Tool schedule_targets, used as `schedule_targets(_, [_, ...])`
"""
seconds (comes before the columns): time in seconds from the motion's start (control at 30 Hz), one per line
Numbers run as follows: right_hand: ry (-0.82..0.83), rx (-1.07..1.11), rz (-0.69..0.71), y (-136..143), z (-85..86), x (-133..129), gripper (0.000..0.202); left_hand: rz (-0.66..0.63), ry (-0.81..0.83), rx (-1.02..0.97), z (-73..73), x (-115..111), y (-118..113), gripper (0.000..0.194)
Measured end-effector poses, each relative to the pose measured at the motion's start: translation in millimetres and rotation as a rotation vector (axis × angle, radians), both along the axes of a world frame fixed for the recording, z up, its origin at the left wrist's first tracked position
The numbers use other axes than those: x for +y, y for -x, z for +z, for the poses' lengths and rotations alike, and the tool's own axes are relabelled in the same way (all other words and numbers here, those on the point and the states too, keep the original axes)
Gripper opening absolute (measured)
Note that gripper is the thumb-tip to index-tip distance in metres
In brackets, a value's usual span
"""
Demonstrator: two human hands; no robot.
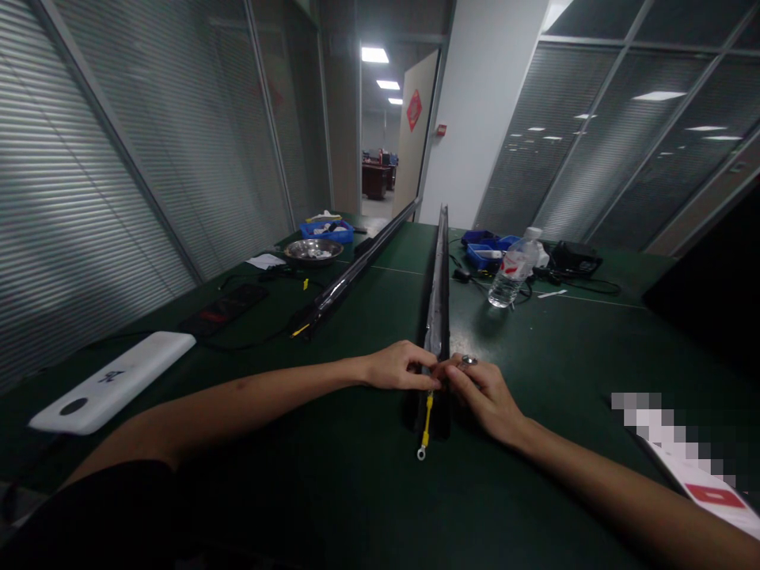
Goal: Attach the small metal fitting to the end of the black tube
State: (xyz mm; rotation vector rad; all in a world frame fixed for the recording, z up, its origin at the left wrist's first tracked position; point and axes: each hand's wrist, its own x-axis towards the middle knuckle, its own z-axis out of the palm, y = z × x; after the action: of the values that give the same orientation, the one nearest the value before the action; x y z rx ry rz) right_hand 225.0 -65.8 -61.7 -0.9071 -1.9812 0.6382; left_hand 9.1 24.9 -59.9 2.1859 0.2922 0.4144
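Observation:
A long dark strip with a shiny grey covering [438, 301] runs away from me along the green table. At its near end my left hand [407, 366] closes its thumb and fingers on the strip. My right hand [480, 389], with a ring on one finger, presses its bent fingers against the same end from the right. The fingertips of both hands meet there, and what lies between them is partly hidden. A yellow wire [427, 419] with a metal ring terminal [421, 454] sticks out below them toward me.
Left of centre lies a second long dark strip [356, 269]. Further left are a white device [112, 384], a phone [224, 309], a metal bowl [313, 251] and a blue bin [326, 231]. At right stand a water bottle [514, 273], blue bins [484, 255] and cables.

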Motion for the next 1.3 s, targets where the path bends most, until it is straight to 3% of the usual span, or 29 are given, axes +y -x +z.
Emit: schedule_targets(1.3, [-0.027, 0.017, 0.019, -0.3, -2.4, 1.0, 0.030, -0.021, -0.059, 0.014, -4.9, 4.6, 0.3, 0.032])
